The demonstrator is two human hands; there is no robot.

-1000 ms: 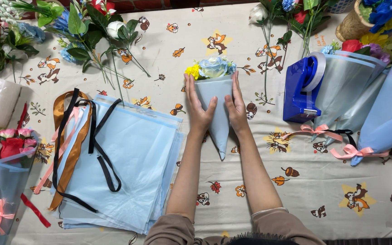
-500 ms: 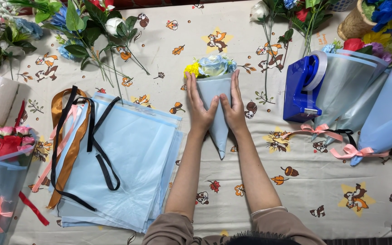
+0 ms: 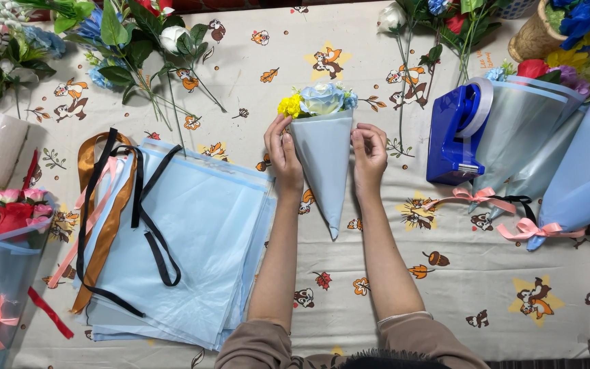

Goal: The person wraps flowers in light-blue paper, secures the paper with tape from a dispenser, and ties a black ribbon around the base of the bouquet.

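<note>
- Our left hand [image 3: 284, 154] and right hand [image 3: 369, 152]: fingers curled, pressing either side of the pale blue paper cone [image 3: 324, 164] near its rim.
- Cone: flat on the patterned tablecloth [image 3: 349, 48], tip toward us, a blue rose [image 3: 321, 98] and yellow bloom [image 3: 289, 106] at its mouth.
- Step, we judge: shaping the wrap; the seam seems unsecured, though we cannot see it.
- Next move calls for one hand holding while the other reaches the blue tape dispenser [image 3: 453, 137].

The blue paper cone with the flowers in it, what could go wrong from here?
1. The blue paper cone is only pinched at its upper edges by the left hand and right hand; no tape or ribbon shows on it, so it may unroll if released.
2. The flowers sit loosely at the rim and could slip out.
</note>
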